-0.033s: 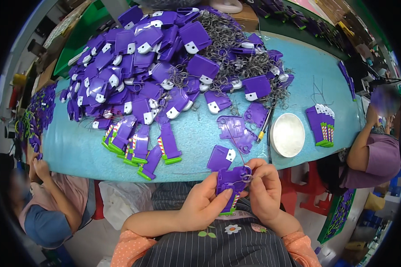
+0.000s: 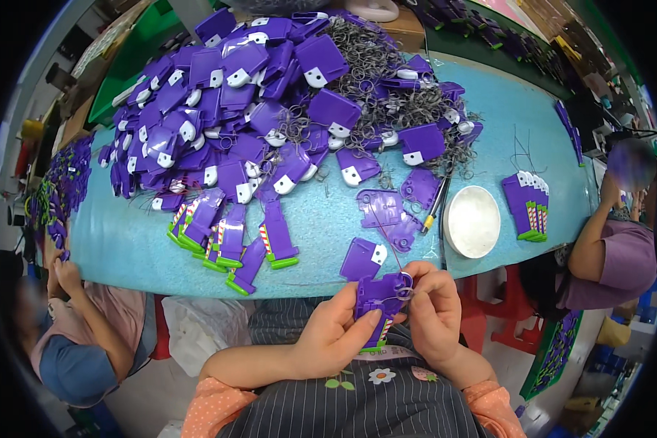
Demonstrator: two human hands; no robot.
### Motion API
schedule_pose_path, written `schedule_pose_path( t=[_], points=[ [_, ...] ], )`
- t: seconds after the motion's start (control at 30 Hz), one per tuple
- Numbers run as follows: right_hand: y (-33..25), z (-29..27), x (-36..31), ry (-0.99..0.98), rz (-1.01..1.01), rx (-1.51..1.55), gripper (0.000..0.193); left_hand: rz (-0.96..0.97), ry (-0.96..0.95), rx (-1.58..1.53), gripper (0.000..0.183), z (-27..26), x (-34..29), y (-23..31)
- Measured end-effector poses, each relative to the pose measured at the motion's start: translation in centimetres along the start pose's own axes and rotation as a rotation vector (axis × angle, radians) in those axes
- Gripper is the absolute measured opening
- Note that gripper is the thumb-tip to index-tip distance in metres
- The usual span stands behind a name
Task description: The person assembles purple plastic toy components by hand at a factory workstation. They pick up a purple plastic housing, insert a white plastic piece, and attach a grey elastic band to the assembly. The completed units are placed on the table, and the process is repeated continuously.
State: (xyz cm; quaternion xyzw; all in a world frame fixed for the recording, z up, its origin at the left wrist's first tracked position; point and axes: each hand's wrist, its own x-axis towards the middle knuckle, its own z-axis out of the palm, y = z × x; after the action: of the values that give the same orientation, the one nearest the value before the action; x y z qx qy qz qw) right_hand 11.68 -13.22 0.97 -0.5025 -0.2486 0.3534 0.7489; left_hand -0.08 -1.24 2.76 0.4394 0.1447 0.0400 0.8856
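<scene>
My left hand (image 2: 337, 326) is closed on a purple plastic housing (image 2: 376, 293), held open side up over my lap at the table's near edge. A red-and-white striped strip and a green end show at its lower part. The fingers of my right hand (image 2: 432, 310) are pinched at the housing's right side, on a grey wire spring (image 2: 404, 292) whose coil lies against the housing. A thin dark wire runs up from there toward the table. Just beyond my hands lies a purple cover (image 2: 363, 259) with a white corner. Farther back are several loose purple shells (image 2: 384, 210).
A large heap of purple covers (image 2: 219, 109) and a tangle of grey wire springs (image 2: 372, 66) fill the far table. Striped purple pieces (image 2: 274, 233) lie left. A white bowl (image 2: 471, 221), a yellow-and-black pen-like tool (image 2: 432, 212) and stacked pieces (image 2: 527, 204) lie right. People sit on both sides.
</scene>
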Motion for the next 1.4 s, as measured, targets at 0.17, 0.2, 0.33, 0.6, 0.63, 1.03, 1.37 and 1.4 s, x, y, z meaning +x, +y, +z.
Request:
schedule_pose_path(
  t=[0.17, 0.2, 0.33, 0.6, 0.63, 1.03, 1.37, 1.4],
  points=[
    [-0.9, -1.2, -0.6, -0.075, 0.183, 0.023, 0.009, -0.054, -0.089, 0.067, 0.037, -0.9, -0.2, -0.5],
    [-1.0, -1.5, -0.7, -0.081, 0.2, -0.004, 0.011, -0.083, -0.127, 0.07, 0.038, -1.2, -0.1, -0.5],
    [-4.2, -1.9, 0.9, -0.053, 0.402, -0.06, 0.016, -0.071, -0.212, 0.408, 0.032, -2.0, 0.2, 0.1],
    [-2.8, -2.6, 3.6, -0.474, 0.677, 0.189, 0.015, -0.097, -0.4, 0.295, 0.026, -3.8, -1.6, 1.4],
    [-1.8, -2.2, 4.0, -0.339, 0.572, 0.008, 0.022, -0.047, -0.328, 0.151, 0.026, -3.6, -2.5, 1.1],
    [-1.8, -1.5, 0.5, -0.087, 0.275, -0.293, 0.022, -0.285, 0.107, -0.184, 0.05, -3.2, -4.4, -0.8],
    [0.5, 1.4, 1.7, -0.302, 0.439, -0.257, 0.027, -0.259, 0.088, -0.088, 0.045, -2.7, -3.8, -1.1],
    [0.6, 1.4, 1.7, -0.282, 0.435, -0.251, 0.027, -0.264, 0.084, -0.072, 0.045, -2.8, -3.8, -1.1]
  ],
)
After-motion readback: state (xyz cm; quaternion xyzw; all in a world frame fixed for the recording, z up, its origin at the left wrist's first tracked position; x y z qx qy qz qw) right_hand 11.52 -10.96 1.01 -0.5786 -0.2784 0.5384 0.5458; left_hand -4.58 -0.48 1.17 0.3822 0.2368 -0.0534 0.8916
